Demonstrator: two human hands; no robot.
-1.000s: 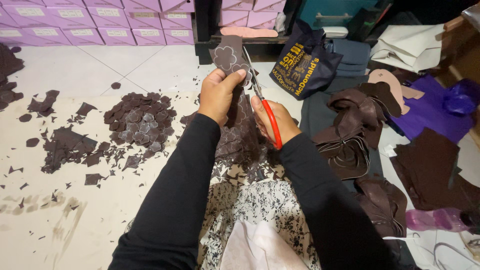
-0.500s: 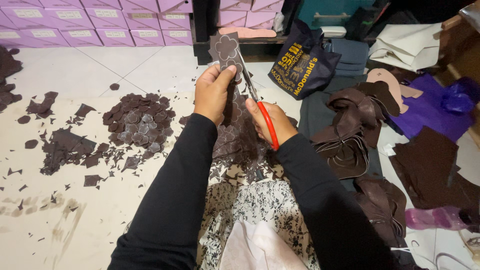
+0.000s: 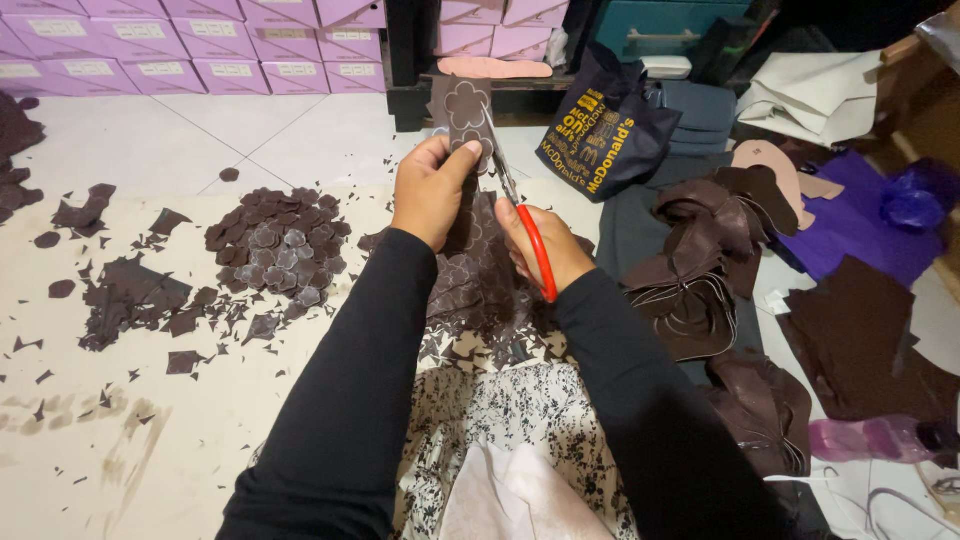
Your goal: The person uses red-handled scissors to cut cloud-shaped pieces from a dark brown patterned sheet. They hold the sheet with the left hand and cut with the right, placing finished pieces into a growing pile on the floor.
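Scissors [image 3: 520, 215], red-handled, clenched in right hand [image 3: 545, 245]; left hand [image 3: 430, 190] pinches brown flower-marked strip [image 3: 463, 110]. Dark tote bag [image 3: 605, 135] at floor's far edge, contents unseen.

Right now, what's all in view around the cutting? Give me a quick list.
fabric strip: one, dark brown with drawn flower outlines, held up in the left hand
scissors: one pair, red handles, in the right hand, blades at the strip's edge
cut flower pieces: one pile, dark brown, on the floor to the left
scraps: many, dark brown, scattered further left
tote bag: one, navy with yellow print, upper middle
boxes: several, lilac, stacked along the top left
brown fabric heap: one, dark brown, right of the arms
purple sheet: one, far right
left hand: pinching the strip
right hand: gripping the scissors
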